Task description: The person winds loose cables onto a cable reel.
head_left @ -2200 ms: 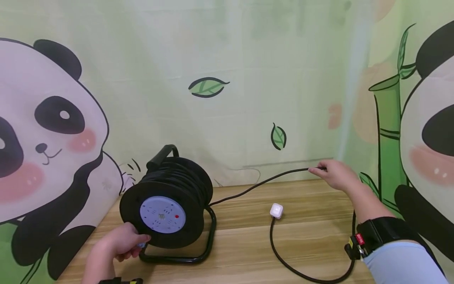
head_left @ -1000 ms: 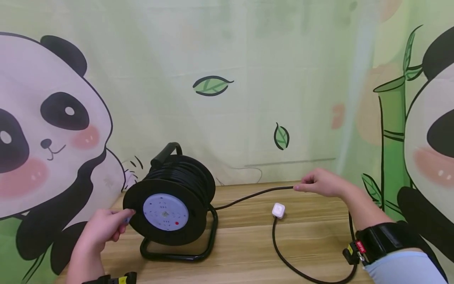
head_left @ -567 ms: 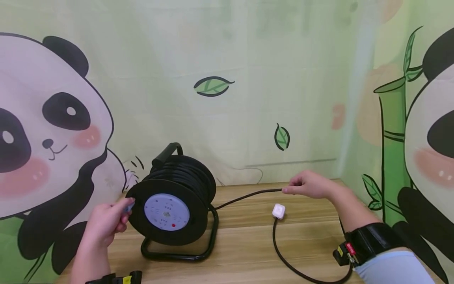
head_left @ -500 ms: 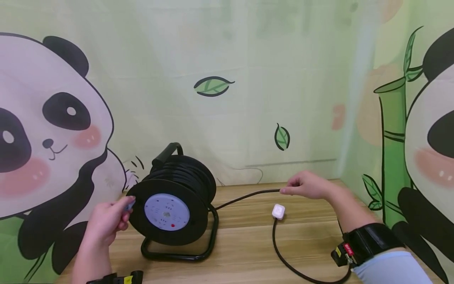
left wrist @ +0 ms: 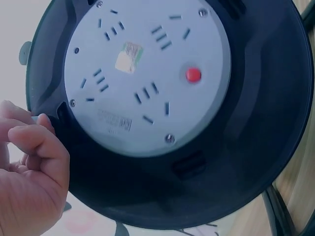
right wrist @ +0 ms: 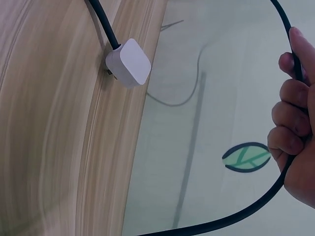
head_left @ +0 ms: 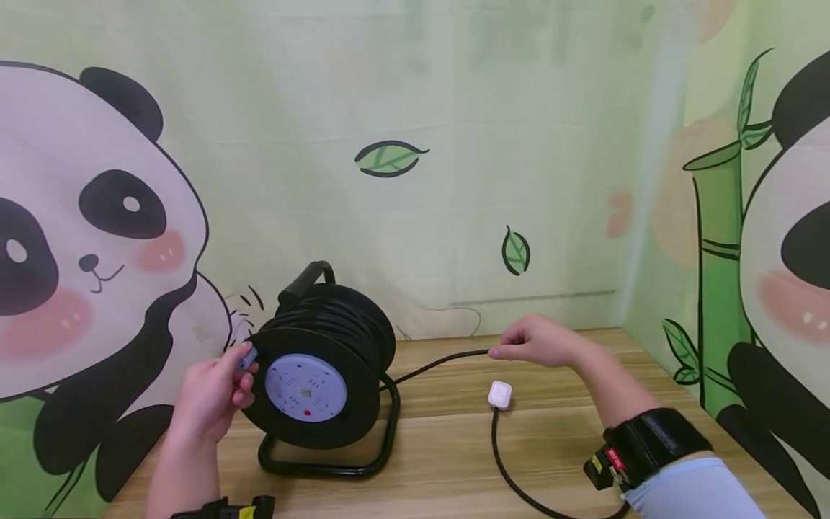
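A black cable reel stands on its tube frame at the left, its pale blue socket panel facing me. At the flange's left edge, my left hand pinches a light blue crank knob; in the left wrist view the fingers mostly hide it. My right hand grips the black cable running from the reel's right side, above the table. In the right wrist view, the fingers curl round the cable. Its white plug lies on the table below that hand.
Loose cable curves from the plug along the wooden table toward the front right. The reel's bent foot rests near the front. A panda-printed curtain closes off the back and sides.
The right hand has moved left toward the reel with the cable. The left hand has swung up the flange's left side with the knob; the panel has turned. The plug has lately shifted slightly toward me.
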`<state>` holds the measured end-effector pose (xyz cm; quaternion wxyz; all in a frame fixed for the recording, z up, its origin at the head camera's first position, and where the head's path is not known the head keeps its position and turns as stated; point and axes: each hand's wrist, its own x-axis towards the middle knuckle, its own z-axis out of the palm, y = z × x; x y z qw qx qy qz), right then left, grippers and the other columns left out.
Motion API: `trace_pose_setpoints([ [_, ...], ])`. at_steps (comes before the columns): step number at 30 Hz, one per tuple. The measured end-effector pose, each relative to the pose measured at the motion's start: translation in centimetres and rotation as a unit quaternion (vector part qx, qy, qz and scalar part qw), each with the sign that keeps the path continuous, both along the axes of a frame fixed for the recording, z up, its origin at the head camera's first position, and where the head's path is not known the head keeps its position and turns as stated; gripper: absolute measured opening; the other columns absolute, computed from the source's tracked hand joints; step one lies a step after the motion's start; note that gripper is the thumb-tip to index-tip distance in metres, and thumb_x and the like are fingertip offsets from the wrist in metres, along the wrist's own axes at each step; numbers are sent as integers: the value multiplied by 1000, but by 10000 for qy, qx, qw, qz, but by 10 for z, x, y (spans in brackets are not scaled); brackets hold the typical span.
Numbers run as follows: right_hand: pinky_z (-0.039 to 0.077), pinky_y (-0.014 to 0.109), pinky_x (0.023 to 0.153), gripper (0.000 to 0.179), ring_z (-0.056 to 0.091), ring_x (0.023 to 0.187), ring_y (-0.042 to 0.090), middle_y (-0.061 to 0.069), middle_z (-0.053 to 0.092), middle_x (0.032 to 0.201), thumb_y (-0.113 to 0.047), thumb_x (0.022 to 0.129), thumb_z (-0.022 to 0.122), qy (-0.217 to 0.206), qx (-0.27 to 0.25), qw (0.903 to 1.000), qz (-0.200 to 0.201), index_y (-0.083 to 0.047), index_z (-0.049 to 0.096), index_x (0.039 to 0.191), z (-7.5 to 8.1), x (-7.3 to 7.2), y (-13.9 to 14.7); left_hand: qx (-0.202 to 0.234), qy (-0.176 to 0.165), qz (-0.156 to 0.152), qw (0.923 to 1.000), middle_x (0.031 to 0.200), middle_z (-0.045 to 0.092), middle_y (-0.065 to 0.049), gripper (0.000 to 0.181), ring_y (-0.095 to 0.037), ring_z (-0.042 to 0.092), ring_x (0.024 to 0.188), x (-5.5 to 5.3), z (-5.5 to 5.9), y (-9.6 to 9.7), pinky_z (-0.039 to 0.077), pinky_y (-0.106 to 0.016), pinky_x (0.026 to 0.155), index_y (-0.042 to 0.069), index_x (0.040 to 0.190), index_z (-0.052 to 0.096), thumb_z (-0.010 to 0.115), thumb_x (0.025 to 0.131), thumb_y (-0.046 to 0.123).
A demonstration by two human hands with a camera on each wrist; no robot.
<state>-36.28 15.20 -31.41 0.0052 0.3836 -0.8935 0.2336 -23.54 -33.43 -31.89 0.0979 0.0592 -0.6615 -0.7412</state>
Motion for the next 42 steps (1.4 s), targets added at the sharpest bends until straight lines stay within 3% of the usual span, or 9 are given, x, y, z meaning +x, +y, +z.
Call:
trace_pose_setpoints([
  [4, 31, 26, 50, 40, 32, 49, 6, -12, 35, 53, -48, 91, 61, 157, 9, 9997, -165, -24, 51, 61, -1, -3, -10, 118, 201, -87, 9997, 60, 53, -1, 48, -12, 44, 45, 0, 2, 9, 46, -23, 49, -3, 88, 62, 64, 89, 45],
  [10, 38, 30, 54, 27, 44, 56, 7, -13, 51, 60, -51, 90, 61, 494, 89, 9981, -369, -31, 64, 71, -4, -4, -29, -99, 624, -73, 9980, 59, 56, -2, 51, -12, 43, 45, 1, 6, 27, 43, -22, 47, -7, 91, 60, 58, 93, 43],
  [15, 40, 30, 55, 28, 46, 57, 6, -14, 52, 61, -50, 90, 61, 682, 185, 9970, -326, -31, 63, 70, -7, -2, -47, -636, 818, 147, 9945, 58, 57, -2, 60, -12, 43, 44, 0, 9, 46, 42, -22, 46, -13, 97, 57, 53, 95, 47],
  [21, 40, 28, 54, 24, 46, 55, 5, -16, 52, 60, -44, 91, 63, 883, 313, 9954, -186, -28, 63, 72, -11, -1, -67, -1460, 1049, 401, 9829, 58, 58, -4, 59, -15, 43, 43, 2, 8, 62, 43, -25, 46, -13, 95, 59, 50, 97, 45],
  [27, 43, 31, 57, 20, 48, 58, 7, -13, 54, 63, -35, 93, 62, 1026, 339, 9939, -218, -22, 65, 78, -12, -1, -82, -1868, 934, 424, 9770, 60, 59, -9, 55, -19, 45, 44, 5, 12, 71, 42, -29, 44, -8, 91, 62, 52, 97, 46],
  [32, 46, 31, 63, 16, 52, 65, 5, -15, 58, 71, -32, 95, 60, 1007, 455, 9936, -232, -21, 68, 87, -14, 0, -94, -1896, 761, 407, 9780, 58, 57, -10, 50, -19, 44, 42, 5, 16, 81, 39, -27, 42, -8, 87, 62, 55, 96, 41],
  [42, 47, 32, 66, 16, 53, 69, 6, -13, 58, 75, -29, 97, 57, 1113, 874, 9899, -129, -20, 68, 91, -27, 0, -122, -2031, 688, -164, 9766, 56, 57, -14, 45, -19, 43, 41, -1, 11, 103, 37, -25, 41, -7, 77, 64, 59, 95, 34],
])
